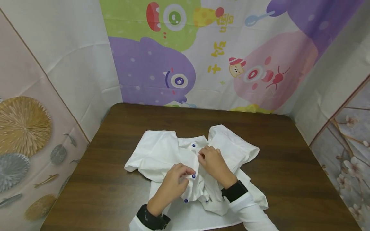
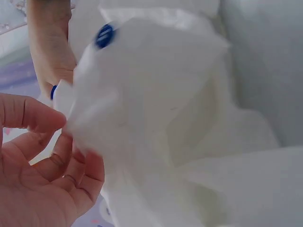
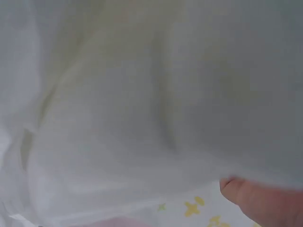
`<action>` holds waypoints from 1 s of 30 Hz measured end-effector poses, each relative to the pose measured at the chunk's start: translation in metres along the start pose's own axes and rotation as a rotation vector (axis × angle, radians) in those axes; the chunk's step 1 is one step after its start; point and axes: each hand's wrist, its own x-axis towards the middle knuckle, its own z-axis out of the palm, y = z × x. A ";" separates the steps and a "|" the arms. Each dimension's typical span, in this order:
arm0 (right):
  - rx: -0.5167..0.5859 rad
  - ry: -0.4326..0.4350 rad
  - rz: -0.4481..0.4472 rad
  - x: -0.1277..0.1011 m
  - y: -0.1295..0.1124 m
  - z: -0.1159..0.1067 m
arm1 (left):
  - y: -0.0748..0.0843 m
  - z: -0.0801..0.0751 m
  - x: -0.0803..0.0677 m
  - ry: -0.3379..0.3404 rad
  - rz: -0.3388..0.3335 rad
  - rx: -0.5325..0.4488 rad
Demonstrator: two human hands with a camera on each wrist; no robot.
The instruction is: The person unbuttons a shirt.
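A white short-sleeved shirt [image 1: 162,150] lies spread on the table, its front partly open and bunched. Along the front edge run round blue buttons, including an upper one [image 1: 194,145] near the collar. My left hand [image 1: 175,180] pinches the front edge beside a middle button [image 1: 193,176]; in the left wrist view, thumb and fingertips grip the white cloth below a blue button [image 2: 104,36]. Higher up, my right hand [image 1: 214,164] pinches the other front edge with curled fingers. Cloth fills most of the right wrist view, where only part of a finger or thumb [image 3: 260,201] shows.
The shirt lies on a dark brown wooden table [image 1: 110,179]. A cartoon-printed cloth [image 1: 211,93] hangs behind the far edge. White fabric and patterned panels stand at both sides. Each wrist wears a black band [image 1: 235,191].
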 end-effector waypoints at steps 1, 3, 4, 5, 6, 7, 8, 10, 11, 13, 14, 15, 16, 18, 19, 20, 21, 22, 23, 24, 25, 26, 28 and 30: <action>0.018 0.008 0.006 0.001 0.000 -0.003 | 0.001 -0.002 0.002 -0.005 0.004 0.003; 0.062 0.028 0.017 0.003 0.001 -0.008 | 0.005 -0.005 0.008 -0.004 0.013 0.006; 0.082 0.040 0.020 0.003 0.001 -0.010 | 0.007 -0.008 0.011 0.004 0.016 0.006; 0.101 0.054 0.023 0.004 0.001 -0.013 | 0.009 -0.010 0.014 0.017 0.022 0.005; 0.118 0.068 0.023 0.005 0.002 -0.015 | 0.011 -0.012 0.018 0.036 0.032 0.006; 0.131 0.084 0.023 0.006 0.001 -0.018 | 0.013 -0.014 0.023 0.059 0.044 0.008; 0.140 0.099 0.020 0.006 0.002 -0.020 | 0.015 -0.015 0.027 0.084 0.058 0.010; 0.148 0.127 0.012 0.008 0.002 -0.023 | 0.020 -0.017 0.036 0.129 0.080 0.015; 0.156 0.138 0.009 0.009 0.002 -0.025 | 0.022 -0.018 0.040 0.148 0.090 0.022; 0.170 0.150 0.007 0.009 0.002 -0.027 | 0.026 -0.019 0.047 0.167 0.098 0.034; 0.178 0.153 0.009 0.010 0.002 -0.029 | 0.029 -0.019 0.051 0.170 0.099 0.042; 0.184 0.157 0.007 0.010 0.001 -0.030 | 0.030 -0.018 0.054 0.167 0.098 0.047; 0.193 0.159 0.007 0.010 0.001 -0.031 | 0.032 -0.018 0.058 0.163 0.099 0.056; 0.207 0.162 0.008 0.010 0.000 -0.033 | 0.034 -0.017 0.063 0.151 0.104 0.083; 0.213 0.163 0.008 0.010 0.000 -0.034 | 0.034 -0.016 0.066 0.148 0.107 0.098; 0.216 0.166 0.006 0.010 -0.001 -0.035 | 0.035 -0.014 0.067 0.147 0.110 0.110; 0.218 0.168 0.005 0.010 -0.001 -0.036 | 0.035 -0.013 0.069 0.145 0.112 0.120; 0.223 0.168 0.006 0.010 -0.001 -0.037 | 0.036 -0.012 0.070 0.144 0.111 0.133; 0.224 0.170 0.003 0.009 -0.001 -0.038 | 0.036 -0.011 0.071 0.142 0.105 0.143; 0.226 0.172 0.000 0.009 -0.002 -0.039 | 0.037 -0.011 0.071 0.138 0.100 0.151; 0.227 0.173 -0.003 0.008 -0.002 -0.040 | 0.037 -0.010 0.072 0.133 0.092 0.155; 0.227 0.176 -0.007 0.008 -0.002 -0.041 | 0.037 -0.009 0.073 0.126 0.084 0.158; 0.235 0.175 -0.012 0.007 -0.002 -0.042 | 0.037 -0.009 0.074 0.110 0.066 0.165; 0.243 0.172 -0.015 0.007 -0.002 -0.042 | 0.036 -0.008 0.074 0.097 0.055 0.171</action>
